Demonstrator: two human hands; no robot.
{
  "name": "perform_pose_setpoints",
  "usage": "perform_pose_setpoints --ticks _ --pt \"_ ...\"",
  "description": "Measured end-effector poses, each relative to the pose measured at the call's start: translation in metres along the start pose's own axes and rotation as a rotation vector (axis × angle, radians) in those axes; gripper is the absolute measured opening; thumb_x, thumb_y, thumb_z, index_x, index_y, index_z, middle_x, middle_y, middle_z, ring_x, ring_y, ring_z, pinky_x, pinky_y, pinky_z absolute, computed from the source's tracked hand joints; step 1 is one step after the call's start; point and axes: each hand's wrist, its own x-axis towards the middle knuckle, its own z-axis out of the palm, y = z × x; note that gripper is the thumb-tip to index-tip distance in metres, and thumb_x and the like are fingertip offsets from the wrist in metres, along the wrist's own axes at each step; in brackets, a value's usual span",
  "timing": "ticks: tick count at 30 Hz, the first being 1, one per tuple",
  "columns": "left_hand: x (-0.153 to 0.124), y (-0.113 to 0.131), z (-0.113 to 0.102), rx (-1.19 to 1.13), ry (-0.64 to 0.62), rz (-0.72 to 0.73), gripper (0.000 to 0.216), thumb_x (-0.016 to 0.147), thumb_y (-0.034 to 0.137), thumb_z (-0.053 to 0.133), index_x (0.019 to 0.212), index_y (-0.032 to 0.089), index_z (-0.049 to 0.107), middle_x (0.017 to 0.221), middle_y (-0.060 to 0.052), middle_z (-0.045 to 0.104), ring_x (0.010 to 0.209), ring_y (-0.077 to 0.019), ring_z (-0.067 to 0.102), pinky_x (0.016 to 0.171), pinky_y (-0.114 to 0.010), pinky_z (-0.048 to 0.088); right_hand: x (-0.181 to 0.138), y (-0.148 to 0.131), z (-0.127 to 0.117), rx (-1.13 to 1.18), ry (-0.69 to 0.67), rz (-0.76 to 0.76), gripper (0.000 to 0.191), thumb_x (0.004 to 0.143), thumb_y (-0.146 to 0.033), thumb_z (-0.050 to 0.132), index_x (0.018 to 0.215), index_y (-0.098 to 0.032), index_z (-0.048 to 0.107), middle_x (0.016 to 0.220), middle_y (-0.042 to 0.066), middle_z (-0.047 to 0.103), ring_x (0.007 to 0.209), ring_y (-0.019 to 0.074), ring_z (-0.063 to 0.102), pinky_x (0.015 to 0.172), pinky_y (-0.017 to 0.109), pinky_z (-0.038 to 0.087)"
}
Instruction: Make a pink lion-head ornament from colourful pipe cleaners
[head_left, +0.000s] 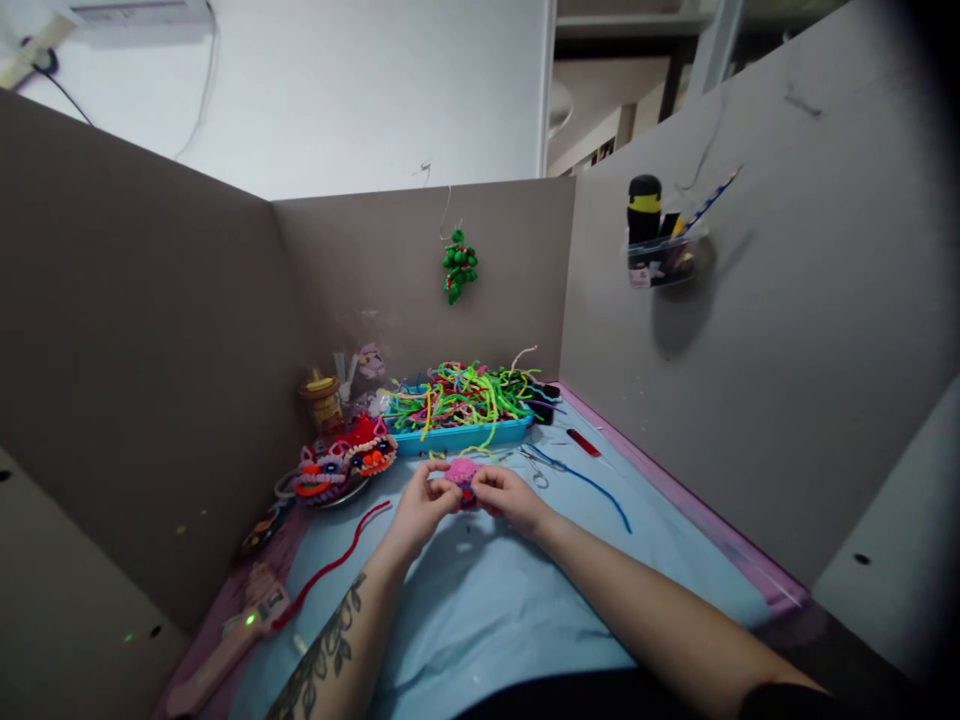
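Between my two hands is a small pink fuzzy piece (463, 471) with some blue and red on its lower part, seemingly made of pipe cleaners. My left hand (429, 501) pinches its left side, fingers bent. On the other side my right hand (509, 497) grips it with thumb and fingers together. Both hands hold it just above the light blue table cover (480, 600). A pair of scissors (535, 468) lies just beyond my right hand, beside a blue pipe cleaner (592, 482). To the left of my left hand a red pipe cleaner (337, 562) stretches across the cover.
A blue tray (465, 437) heaped with colourful pipe cleaners stands at the back. Finished fuzzy figures (345, 465) sit at left, near a glue gun (240, 635) with a lit green light. Grey panels (750, 330) enclose the table; a pen holder (660, 262) hangs at right.
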Motion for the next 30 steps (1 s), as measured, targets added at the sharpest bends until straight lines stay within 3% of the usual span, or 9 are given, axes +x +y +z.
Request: perform_pose_setpoints --ticks 11,17,30 --pt "0.0028 -0.0064 -0.002 0.13 -0.02 0.02 0.036 0.066 0.021 0.065 0.096 0.017 0.045 0.056 0.006 0.058 0.053 -0.0101 0.053 0.055 -0.021 0.038 0.0006 0.0067 -0.0022 -0.24 0.0 -0.055 0.015 0.069 -0.029 0.059 0.064 -0.016 0.053 0.055 -0.005 0.045 0.051 0.0088 0.038 0.051 0.022 0.028" --pt "0.0049 -0.0067 -0.0021 0.092 0.002 0.015 0.037 0.065 0.025 0.068 0.096 0.015 0.05 0.063 0.002 0.061 0.057 -0.0112 0.055 0.057 -0.023 0.041 0.0001 0.0066 -0.0018 -0.284 0.056 -0.08 0.012 0.068 -0.025 0.055 0.062 -0.016 0.051 0.055 -0.005 0.043 0.051 0.0084 0.037 0.051 0.021 0.028" --pt "0.0047 -0.0079 -0.0015 0.172 -0.006 0.025 0.029 0.065 0.016 0.064 0.091 0.015 0.053 0.058 0.004 0.058 0.053 -0.0101 0.051 0.054 -0.022 0.037 0.0004 0.0065 -0.0015 -0.272 0.073 -0.095 0.008 0.068 -0.021 0.055 0.061 -0.016 0.053 0.055 -0.005 0.045 0.052 0.0085 0.038 0.051 0.021 0.029"
